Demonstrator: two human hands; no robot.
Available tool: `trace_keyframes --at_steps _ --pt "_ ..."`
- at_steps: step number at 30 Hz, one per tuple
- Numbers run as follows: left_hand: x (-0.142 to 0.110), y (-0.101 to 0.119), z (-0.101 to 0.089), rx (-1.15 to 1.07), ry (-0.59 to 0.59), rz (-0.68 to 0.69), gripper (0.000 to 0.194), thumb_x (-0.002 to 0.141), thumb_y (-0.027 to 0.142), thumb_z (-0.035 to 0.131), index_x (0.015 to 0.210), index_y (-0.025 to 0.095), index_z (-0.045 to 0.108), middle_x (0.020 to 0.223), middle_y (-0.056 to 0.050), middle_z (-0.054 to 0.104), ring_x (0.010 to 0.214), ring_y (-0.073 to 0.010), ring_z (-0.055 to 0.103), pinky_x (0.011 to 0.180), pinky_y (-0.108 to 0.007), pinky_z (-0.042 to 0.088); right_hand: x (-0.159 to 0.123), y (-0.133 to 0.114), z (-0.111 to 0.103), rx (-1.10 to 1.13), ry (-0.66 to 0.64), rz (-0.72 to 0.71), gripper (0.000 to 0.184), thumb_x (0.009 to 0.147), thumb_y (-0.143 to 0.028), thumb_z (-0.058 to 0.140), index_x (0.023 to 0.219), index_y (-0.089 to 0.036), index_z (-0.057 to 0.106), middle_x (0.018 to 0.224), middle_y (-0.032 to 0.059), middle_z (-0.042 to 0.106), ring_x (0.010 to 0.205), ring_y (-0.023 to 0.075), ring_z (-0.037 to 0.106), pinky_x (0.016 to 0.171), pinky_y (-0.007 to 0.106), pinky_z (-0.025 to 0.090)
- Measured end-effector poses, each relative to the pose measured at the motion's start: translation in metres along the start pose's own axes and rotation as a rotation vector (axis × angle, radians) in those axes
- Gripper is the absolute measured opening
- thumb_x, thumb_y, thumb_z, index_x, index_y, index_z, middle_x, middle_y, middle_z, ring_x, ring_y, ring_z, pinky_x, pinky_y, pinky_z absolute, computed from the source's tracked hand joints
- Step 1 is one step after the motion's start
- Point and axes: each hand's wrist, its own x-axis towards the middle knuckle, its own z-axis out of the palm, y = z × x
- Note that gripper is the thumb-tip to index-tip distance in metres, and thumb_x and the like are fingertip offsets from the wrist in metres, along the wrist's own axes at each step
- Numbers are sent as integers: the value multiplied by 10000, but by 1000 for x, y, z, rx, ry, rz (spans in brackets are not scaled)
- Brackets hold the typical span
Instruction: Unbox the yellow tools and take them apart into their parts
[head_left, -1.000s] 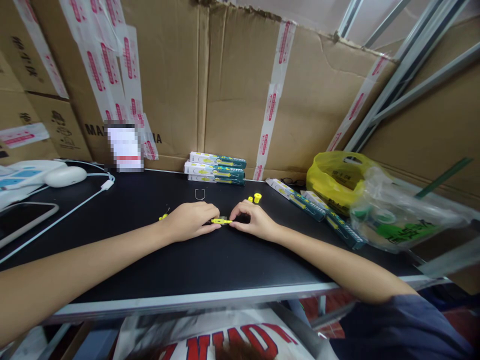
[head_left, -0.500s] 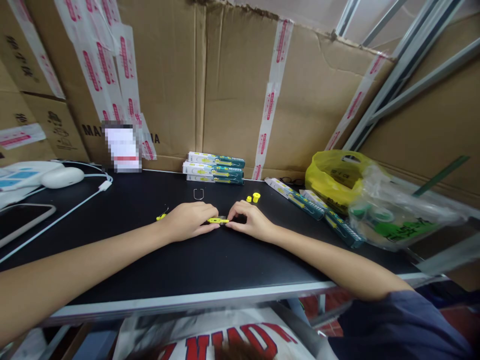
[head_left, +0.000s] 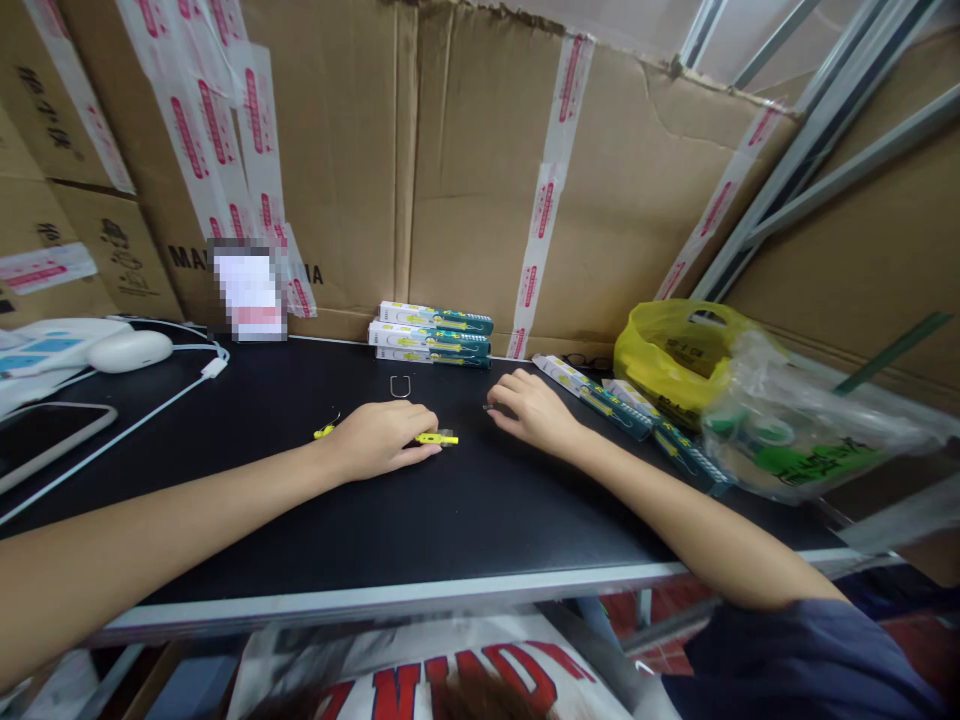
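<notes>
My left hand (head_left: 386, 438) rests on the black tabletop, closed around a slim yellow plastic part (head_left: 437, 439). One end of that part sticks out past the fingertips, with a small clear or greyish piece beside it. To the right, my right hand (head_left: 534, 412) hovers low over the table, thumb and fingers pinching a tiny dark piece (head_left: 487, 406). Just behind my left wrist lies another yellow piece (head_left: 325, 432) with a thin wire. A small bent wire frame (head_left: 400, 386) lies beyond my left hand.
Several printed boxes (head_left: 431, 335) are stacked against the cardboard wall (head_left: 465, 200). More boxes (head_left: 596, 398) lie at the right, beside a yellow bag (head_left: 637, 350) and a clear plastic bag (head_left: 795, 440). On the left are a phone (head_left: 49, 445), a white cable (head_left: 127, 435) and a white rounded device (head_left: 131, 351).
My right hand has left the yellow part and moved right and away from me, now covering the spot where two small yellow caps showed. My left hand keeps its hold, almost still.
</notes>
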Motion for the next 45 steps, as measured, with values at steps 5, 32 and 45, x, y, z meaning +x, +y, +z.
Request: trace_keyframes --at_steps 5,32,45 --pt "0 0 0 0 -7 8 260 941 411 414 934 194 558 909 -11 627 857 -171 582 702 -259 398 0 14 -5 -388 -73 -60 154 926 -210 458 877 -178 600 878 85 559 823 201 421 679 314 251" --pt "2 0 0 -32 71 33 349 933 496 408 973 197 582 857 -14 631 798 -164 561 707 -254 396 0 -44 0 636 -37 32 269 877 -361 560 1064 -171 523 957 55 598 868 162 526 771 295 427" --pt "-1 -20 3 -284 35 -187 318 916 484 438 1019 213 570 909 -12 640 803 -171 593 677 -248 397 2 -17 12 1046 133 338 246 791 -363 642 869 -171 511 795 -2 554 662 106 499 606 244 400"
